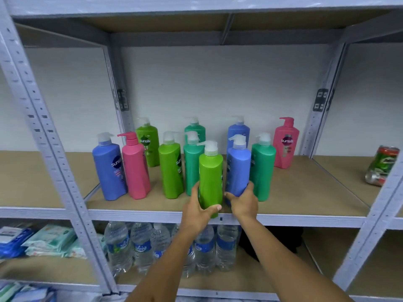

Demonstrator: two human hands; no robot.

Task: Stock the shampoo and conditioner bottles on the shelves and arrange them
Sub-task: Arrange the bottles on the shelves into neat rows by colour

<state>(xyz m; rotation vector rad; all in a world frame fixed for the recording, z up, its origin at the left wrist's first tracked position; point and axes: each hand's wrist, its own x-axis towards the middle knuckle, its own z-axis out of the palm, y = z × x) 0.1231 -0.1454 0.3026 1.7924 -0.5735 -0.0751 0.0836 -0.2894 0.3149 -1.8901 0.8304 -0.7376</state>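
Gripping the lime bottle (210, 182) at the shelf (305, 205) lip, left hand (197, 211); right hand (244, 202) clasps the blue bottle (238, 168) (bare board rightward).

- Lime green bottle (210, 177): white pump top, upright at the shelf's (305, 192) front edge, held low on its body, label turned away to the right.
- Blue bottle (238, 168): white pump, upright just right of it, gripped near the base.
- Front row, left to right: blue (109, 171), pink (135, 168), lime green (171, 168), teal (192, 164); a further teal bottle (262, 168) stands at the right.
- Back row: lime green (148, 144), teal (195, 127), blue (238, 129), and a pink bottle (286, 144) standing apart at far right.
- All stand upright.
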